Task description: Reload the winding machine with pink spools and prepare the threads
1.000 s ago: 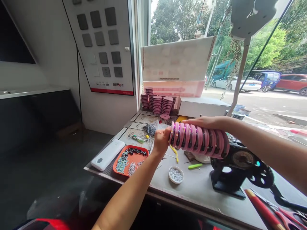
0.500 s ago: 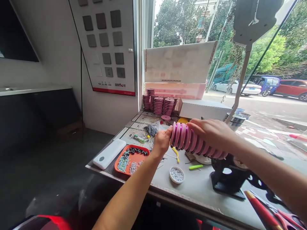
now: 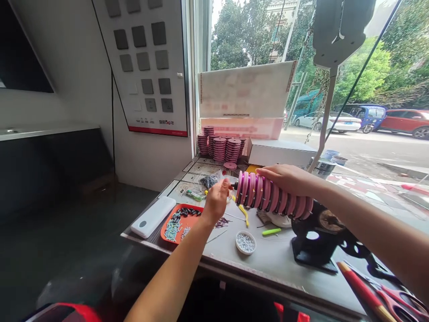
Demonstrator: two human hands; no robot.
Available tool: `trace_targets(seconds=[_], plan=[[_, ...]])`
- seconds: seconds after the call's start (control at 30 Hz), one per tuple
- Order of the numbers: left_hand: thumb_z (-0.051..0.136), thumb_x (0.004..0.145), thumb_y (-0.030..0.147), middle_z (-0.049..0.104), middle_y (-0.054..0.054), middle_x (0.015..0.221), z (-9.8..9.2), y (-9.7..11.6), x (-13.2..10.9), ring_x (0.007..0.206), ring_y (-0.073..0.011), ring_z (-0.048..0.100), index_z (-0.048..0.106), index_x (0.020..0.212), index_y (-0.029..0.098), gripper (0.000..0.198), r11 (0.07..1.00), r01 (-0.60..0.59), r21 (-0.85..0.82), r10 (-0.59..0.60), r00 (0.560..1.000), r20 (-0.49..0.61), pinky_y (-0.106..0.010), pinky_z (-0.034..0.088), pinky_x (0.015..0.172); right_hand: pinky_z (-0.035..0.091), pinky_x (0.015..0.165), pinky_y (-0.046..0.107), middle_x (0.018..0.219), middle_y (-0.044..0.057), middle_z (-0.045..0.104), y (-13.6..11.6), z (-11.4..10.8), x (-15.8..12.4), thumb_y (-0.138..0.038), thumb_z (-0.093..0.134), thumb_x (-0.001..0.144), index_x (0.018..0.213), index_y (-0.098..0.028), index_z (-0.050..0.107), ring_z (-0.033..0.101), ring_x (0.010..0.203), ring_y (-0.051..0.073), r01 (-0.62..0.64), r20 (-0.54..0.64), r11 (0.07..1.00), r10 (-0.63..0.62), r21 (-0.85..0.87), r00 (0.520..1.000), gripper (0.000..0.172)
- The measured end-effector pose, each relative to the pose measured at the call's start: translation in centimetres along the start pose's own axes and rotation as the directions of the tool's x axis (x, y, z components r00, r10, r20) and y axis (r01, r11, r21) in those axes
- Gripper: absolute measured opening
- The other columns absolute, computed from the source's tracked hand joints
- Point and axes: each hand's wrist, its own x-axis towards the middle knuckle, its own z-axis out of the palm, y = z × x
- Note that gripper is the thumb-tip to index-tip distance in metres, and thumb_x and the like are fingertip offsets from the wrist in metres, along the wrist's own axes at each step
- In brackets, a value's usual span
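While our right hand (image 3: 286, 179) cups the pink spools (image 3: 268, 199) projecting from the black machine (image 3: 324, 239), apparently steadying them, our left hand (image 3: 216, 197) narrows by their outer end; its grip we cannot tell.

head camera | close to the table (image 3: 270, 264), from above | faces forward, down (window (image 3: 248, 40) beyond)

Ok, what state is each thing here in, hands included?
Pink disc row, side by side, tilted.
Left hand, fingers curled by the disc row, hold unclear.
Right hand, laid over the disc row.
Disc stacks, upright.
Orange tray, partly filled.
White dish, holding pale pieces.
White device, lying flat.
Scissors, opening unclear.
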Motion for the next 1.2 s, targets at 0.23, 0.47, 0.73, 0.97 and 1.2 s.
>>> trace_targets(seconds=[0.23, 0.47, 0.73, 0.97, 1.2], plan=[[0.058, 0.078, 0.034, 0.055, -0.001, 0.074, -0.4, 2.6, -3.5, 0.065, -0.013, 0.048, 0.06, 0.077, 0.019, 0.015, 0.989, -0.09, 0.118, 0.099, 0.992, -0.073, -0.025, 0.038, 0.062, 0.042, 0.074, 0.037, 0.1, 0.007, 0.066, -0.4, 0.1, -0.6, -0.051, 0.013, 0.088, 0.095, -0.024, 0.061, 0.06, 0.091, 0.028, -0.022, -0.038, 0.999, 0.021, -0.037, 0.999, 0.056], [0.057, 0.077, 0.029, 0.055, -0.001, 0.078, 0.8, 2.3, -4.2, 0.059, -0.0097, 0.046, 0.054, 0.07, 0.018, 0.013, 0.994, -0.043, -0.098, 0.027, 0.987, -0.157, -0.022, 0.039, 0.054, 0.041, 0.069, 0.036, 0.1, 0.008, 0.066, -0.6, 0.3, -0.9, -0.054, 0.013, 0.088, 0.102, -0.025, 0.061, 0.059, 0.091, 0.028, -0.046, -0.086, 0.996, 0.04, -0.074, 0.996, 0.058], [0.068, 0.068, 0.031, 0.052, 0.004, 0.063, 1.2, 1.1, -5.0, 0.051, -0.0074, 0.042, 0.06, 0.084, 0.017, 0.022, 0.95, 0.105, -0.294, -0.175, 0.959, -0.223, -0.019, 0.034, 0.049, 0.039, 0.063, 0.033, 0.095, 0.008, 0.067, -0.9, 0.3, -1.4, -0.055, 0.013, 0.088, 0.103, -0.025, 0.061, 0.06, 0.086, 0.027, -0.069, -0.116, 0.992, 0.057, -0.103, 0.992, 0.058], [0.071, 0.065, 0.026, 0.053, 0.004, 0.061, 2.3, 1.3, -4.2, 0.051, -0.0062, 0.041, 0.061, 0.068, 0.016, 0.014, 0.869, 0.058, -0.491, -0.195, 0.953, -0.232, -0.019, 0.034, 0.05, 0.038, 0.063, 0.033, 0.098, 0.007, 0.067, -0.9, 0.3, -1.5, -0.054, 0.014, 0.089, 0.102, -0.026, 0.061, 0.06, 0.087, 0.026, -0.066, -0.127, 0.991, 0.051, -0.114, 0.991, 0.056], [0.074, 0.059, 0.033, 0.062, 0.0, 0.074, 1.8, 3.3, -5.4, 0.052, -0.0053, 0.046, 0.056, 0.068, 0.017, 0.025, 0.674, 0.125, -0.729, -0.301, 0.947, -0.116, -0.019, 0.039, 0.05, 0.036, 0.06, 0.031, 0.095, 0.007, 0.067, -0.8, 0.4, -1.4, -0.054, 0.013, 0.089, 0.104, -0.027, 0.06, 0.06, 0.085, 0.026, -0.069, -0.142, 0.99, 0.051, -0.123, 0.989, 0.056]])
